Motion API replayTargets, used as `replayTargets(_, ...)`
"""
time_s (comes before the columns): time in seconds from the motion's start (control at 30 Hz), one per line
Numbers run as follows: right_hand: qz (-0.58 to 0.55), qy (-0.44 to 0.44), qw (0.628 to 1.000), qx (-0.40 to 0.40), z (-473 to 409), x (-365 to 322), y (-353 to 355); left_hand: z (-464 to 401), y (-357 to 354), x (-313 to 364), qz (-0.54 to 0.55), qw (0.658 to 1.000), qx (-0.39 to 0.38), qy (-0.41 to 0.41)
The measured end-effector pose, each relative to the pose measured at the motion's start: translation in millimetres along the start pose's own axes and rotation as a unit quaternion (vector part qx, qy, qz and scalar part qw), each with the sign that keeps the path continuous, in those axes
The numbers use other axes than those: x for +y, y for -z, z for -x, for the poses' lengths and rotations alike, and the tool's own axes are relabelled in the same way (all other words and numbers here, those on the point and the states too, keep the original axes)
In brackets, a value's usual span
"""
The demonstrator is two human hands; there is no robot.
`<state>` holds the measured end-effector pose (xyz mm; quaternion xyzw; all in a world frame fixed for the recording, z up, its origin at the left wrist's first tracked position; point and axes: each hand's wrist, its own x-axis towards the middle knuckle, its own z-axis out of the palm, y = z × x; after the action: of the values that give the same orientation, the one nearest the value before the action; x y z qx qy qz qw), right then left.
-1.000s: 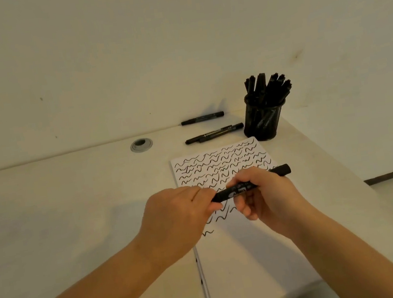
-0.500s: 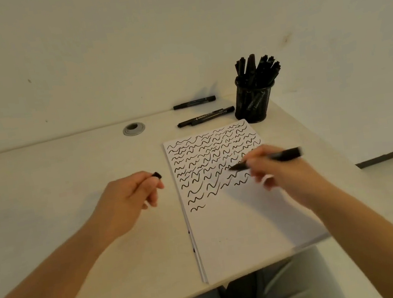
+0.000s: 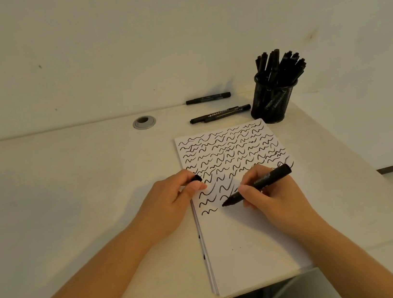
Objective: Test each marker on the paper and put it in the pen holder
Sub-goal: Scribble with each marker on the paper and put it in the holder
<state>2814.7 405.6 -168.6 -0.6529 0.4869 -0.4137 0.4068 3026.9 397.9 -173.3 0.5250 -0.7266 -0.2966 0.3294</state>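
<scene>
Marker (image 3: 258, 185) tip now lower on paper (image 3: 249, 242)

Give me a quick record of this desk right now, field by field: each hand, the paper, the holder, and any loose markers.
left hand: pinches the cap
right hand: holds the uncapped marker, tip at the paper
paper: wavy test lines on upper half, lower half blank
pen holder: black mesh, full of markers
loose markers: three capped, lying left of the holder
</scene>
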Motion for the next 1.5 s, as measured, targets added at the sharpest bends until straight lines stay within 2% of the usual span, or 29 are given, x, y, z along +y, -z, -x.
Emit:
replayTargets(0.3, 0.030, -0.019, 0.994, 0.102, -0.9, 10.7, 5.1, 1.5, -1.4, -1.8, 0.004, 1.000, 0.006, -0.008)
replayTargets(0.4, 0.051, -0.011, 0.980, 0.193, 0.0, 12.7, 10.5, 1.2, -3.0, -4.2, 0.002, 1.000, 0.009, -0.009)
replayTargets(0.5, -0.022, -0.002, 0.961, 0.277, 0.0, 8.5, 17.1, 0.7, -3.9, -6.4, 0.002, 1.000, 0.014, -0.006)
replayTargets(0.57, -0.071, -0.021, 0.954, 0.292, -1.7, 4.3, 18.5, 0.4, -4.1, -7.6, 0.004, 1.000, 0.015, -0.007)
replayTargets(0.7, -0.111, -0.042, 0.959, 0.257, -7.8, -9.8, 15.8, -0.3, -4.4, -8.8, 0.015, 1.000, 0.019, -0.011)
replayTargets(0.83, -0.259, -0.069, 0.945, 0.190, -23.4, -23.0, 5.5, 0.2, -4.4, -12.1, 0.019, 0.999, 0.017, -0.018)
replayTargets(0.93, -0.310, -0.083, 0.938, 0.132, -32.7, -21.7, -5.3, 0.9, -4.5, -13.6, 0.011, 1.000, 0.016, -0.017)
replayTargets(1.2, -0.307, -0.062, 0.944, 0.098, -32.6, -4.6, -7.7, -0.4, -2.9, -11.5, 0.002, 1.000, 0.011, -0.014)
replayTargets(1.5, -0.254, -0.061, 0.965, 0.037, -28.0, -7.9, -11.7, -0.6, -4.3, -9.8, -0.001, 1.000, 0.006, -0.010)
